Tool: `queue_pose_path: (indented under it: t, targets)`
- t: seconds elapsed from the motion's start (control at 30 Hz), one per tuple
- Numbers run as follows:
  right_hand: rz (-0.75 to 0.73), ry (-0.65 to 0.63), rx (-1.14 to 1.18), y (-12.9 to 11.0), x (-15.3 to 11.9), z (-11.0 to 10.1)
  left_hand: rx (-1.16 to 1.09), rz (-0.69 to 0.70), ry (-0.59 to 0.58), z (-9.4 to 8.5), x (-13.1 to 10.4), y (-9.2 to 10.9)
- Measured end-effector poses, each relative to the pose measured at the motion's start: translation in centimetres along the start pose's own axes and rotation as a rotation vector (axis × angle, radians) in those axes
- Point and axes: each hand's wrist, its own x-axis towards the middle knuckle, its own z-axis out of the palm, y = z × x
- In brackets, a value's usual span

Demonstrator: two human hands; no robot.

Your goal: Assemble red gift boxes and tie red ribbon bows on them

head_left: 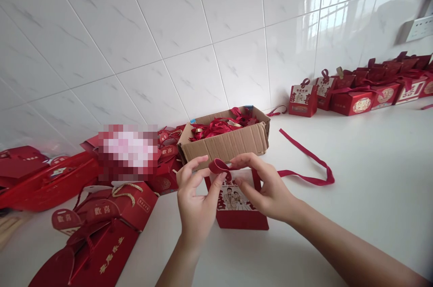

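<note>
A small red gift box (241,220) with a printed couple on its white label stands upright on the white table in front of me. At its top, a dark red ribbon (219,165) is bent into a loop. My left hand (195,190) pinches this loop from the left, thumb in front and fingers behind. From the right, my right hand (262,185) has its thumb and index finger closed around the ribbon at the box top; the exact contact is partly hidden. The ribbon's long tail lies on the table to the right, beyond my right hand.
Behind the box, an open cardboard box (226,142) holds many red ribbons. Several folded red cartons (111,233) and a red plastic tray (50,183) occupy the left. Finished-looking red gift boxes (302,99) line the tiled wall at the right.
</note>
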Motion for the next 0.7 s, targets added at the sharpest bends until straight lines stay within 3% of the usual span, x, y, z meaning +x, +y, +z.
queue_pose_path:
  t: [0.53, 0.7]
  targets:
    - [-0.049, 0.062, 0.007, 0.40, -0.01, 0.54, -0.206, 0.013, -0.111, 0.11, -0.62, -0.27]
    - [-0.012, 0.098, 0.016, 0.13, 0.06, 0.72, -0.230, -0.046, -0.059, 0.25, -0.95, -0.24]
